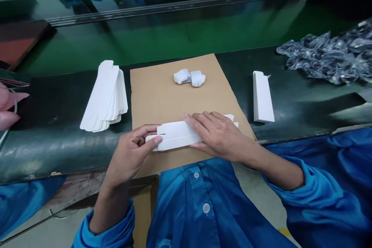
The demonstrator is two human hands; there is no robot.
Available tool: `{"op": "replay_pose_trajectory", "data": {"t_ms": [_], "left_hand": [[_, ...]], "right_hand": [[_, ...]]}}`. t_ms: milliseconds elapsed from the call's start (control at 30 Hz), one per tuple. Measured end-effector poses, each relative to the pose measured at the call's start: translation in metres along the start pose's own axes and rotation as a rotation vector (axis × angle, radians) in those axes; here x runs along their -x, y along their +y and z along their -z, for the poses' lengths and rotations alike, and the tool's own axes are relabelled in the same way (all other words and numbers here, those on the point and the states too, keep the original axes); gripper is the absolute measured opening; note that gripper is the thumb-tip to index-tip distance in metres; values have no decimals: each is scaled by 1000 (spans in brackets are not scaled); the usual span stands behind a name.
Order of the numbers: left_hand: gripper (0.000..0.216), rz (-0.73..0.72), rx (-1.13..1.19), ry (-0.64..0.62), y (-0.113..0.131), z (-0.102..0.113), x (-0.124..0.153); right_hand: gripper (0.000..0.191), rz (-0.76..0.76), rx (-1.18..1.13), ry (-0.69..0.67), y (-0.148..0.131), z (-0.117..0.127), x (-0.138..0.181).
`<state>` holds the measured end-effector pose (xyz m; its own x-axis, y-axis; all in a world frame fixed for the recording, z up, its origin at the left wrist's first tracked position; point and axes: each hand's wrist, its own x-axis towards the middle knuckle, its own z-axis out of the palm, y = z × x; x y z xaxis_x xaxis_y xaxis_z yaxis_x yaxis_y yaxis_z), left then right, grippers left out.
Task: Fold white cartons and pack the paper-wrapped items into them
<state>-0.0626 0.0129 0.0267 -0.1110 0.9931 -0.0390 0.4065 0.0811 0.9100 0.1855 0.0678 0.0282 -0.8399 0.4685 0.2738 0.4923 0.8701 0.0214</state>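
Observation:
A flat white carton blank [177, 135] lies on a brown cardboard sheet [162, 93] at the near edge of the bench. My left hand [132, 151] pinches its left end flap between thumb and fingers. Over its right half my right hand [216, 133] lies with fingers stretched along the blank, holding it. Two small white wrapped packets [189, 77] sit at the far part of the cardboard. A fanned stack of flat white blanks [106, 97] rests to the left. A folded-up white box [262, 97] lies to the right.
A heap of clear plastic bags with dark parts [328, 56] fills the far right. A green conveyor belt [174, 35] runs behind the bench. Another person's fingertips [8, 106] show at the left edge. A dark board [17, 42] lies at far left.

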Motion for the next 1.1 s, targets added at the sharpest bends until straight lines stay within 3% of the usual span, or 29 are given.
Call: {"op": "replay_pose_trajectory", "data": {"t_ms": [233,500,567,667,733,833,900,933,1000,1100], "left_hand": [[27,-95,5,-54,0,-4,-4],[11,-113,-161,186,-7,-14,-3],[18,-120,-64,247,-3,-15,1],[44,-243,210,417,5,-30,14],[58,-329,311,393,10,-49,22],[82,-272,292,327,14,-77,25],[82,-179,195,444,13,-84,20],[77,-148,143,481,12,-83,16],[67,-149,49,421,8,-76,11],[58,-274,-23,284,5,-67,9]], "right_hand": [[63,77,-60,-13,11,5,1],[39,117,95,25,3,3,5],[38,52,88,64,6,2,5],[43,-218,88,201,6,-4,3],[48,-345,77,277,-3,-11,0],[49,-276,-57,252,-26,-15,-3],[53,-159,-274,159,-35,-9,-4],[56,-142,-408,129,-35,-4,-4],[58,-189,-656,155,-28,6,-7],[39,-225,-861,281,-12,12,-14]]}}
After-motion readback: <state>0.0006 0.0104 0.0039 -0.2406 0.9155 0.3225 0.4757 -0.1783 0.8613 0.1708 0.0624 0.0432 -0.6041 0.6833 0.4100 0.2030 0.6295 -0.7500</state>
